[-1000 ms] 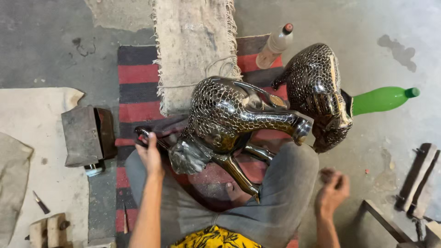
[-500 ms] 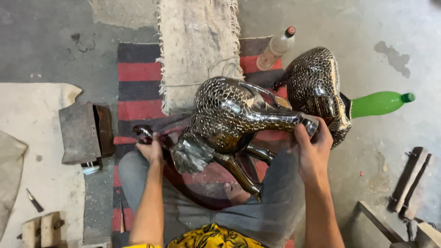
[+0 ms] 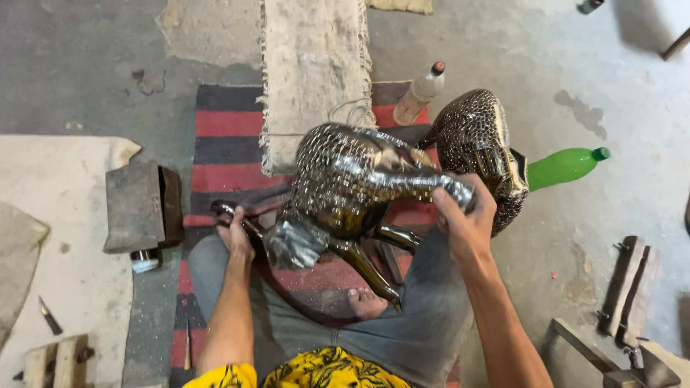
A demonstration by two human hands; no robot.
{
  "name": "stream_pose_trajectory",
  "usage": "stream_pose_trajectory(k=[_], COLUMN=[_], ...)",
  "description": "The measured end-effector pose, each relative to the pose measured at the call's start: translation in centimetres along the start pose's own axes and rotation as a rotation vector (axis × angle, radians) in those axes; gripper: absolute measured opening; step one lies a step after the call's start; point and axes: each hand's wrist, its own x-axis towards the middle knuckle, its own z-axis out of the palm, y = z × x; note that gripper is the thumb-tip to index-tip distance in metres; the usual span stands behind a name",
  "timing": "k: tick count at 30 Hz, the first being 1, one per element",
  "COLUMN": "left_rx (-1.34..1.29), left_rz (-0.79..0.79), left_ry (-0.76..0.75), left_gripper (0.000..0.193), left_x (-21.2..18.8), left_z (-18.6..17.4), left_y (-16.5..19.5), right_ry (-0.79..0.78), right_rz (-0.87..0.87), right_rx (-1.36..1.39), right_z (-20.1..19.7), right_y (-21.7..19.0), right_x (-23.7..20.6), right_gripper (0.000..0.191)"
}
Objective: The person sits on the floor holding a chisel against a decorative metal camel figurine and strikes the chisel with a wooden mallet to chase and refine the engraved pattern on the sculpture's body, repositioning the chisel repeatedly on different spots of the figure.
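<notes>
Metal animal figure (image 3: 352, 187) lengthwise left–right, legs toward the person — both hands' fingers (image 3: 460, 208) clamped on it.

Bare-armed and barefoot, the person wears grey trousers and a yellow shirt with black print.

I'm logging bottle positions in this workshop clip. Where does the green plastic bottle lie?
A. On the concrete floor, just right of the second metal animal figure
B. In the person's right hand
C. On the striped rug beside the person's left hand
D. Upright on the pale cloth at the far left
A: the green plastic bottle lies on its side on the concrete floor, poking out from behind the second metal animal figure.
</notes>
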Motion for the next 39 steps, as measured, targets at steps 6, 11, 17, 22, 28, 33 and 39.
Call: stream_pose_trajectory(k=[6, 11, 17, 22, 28, 33, 39], left_rx=[-0.176, -0.384, -0.446, -0.457, -0.482, -0.499, -0.469], left_rz=[-0.159, -0.061, -0.066, -0.065, -0.184, -0.275, -0.319], left_ry=[0.039, -0.188, -0.161, -0.036, 0.032, 0.189, 0.386], left_gripper=[0.042, 0.034, 0.044, 0.045, 0.048, 0.043, 0.038], left_x=[1.3, 1.7, -1.4, -5.7, -7.9, -7.1, -3.6], left_z=[-2.1, -7.0, -14.5, -18.9, -18.4, -14.0, -8.1], left_y=[2.0, 4.0, 5.1, 3.3, 2.1, 1.8, -1.2], right_ry=[0.0, -0.076, -0.315, -0.404, -0.384, -0.364, -0.467], right_rz=[-0.081, -0.115, -0.034, 0.058, 0.199, 0.242, 0.312], right_rx=[0.156, 0.288, 0.377, 0.264, 0.108, 0.006, 0.002], right_z=[-1.6, -2.9, -0.4, 3.6, 10.0, 13.2, 16.3], right_y=[-1.9, -6.9, -9.5, -7.6, -5.3, -3.6, -0.1], right_x=[-3.9, -3.0, 4.1, 10.2, 17.1, 23.6, 33.9], right_gripper=[0.028, 0.03, 0.022, 0.022, 0.027, 0.028, 0.034])
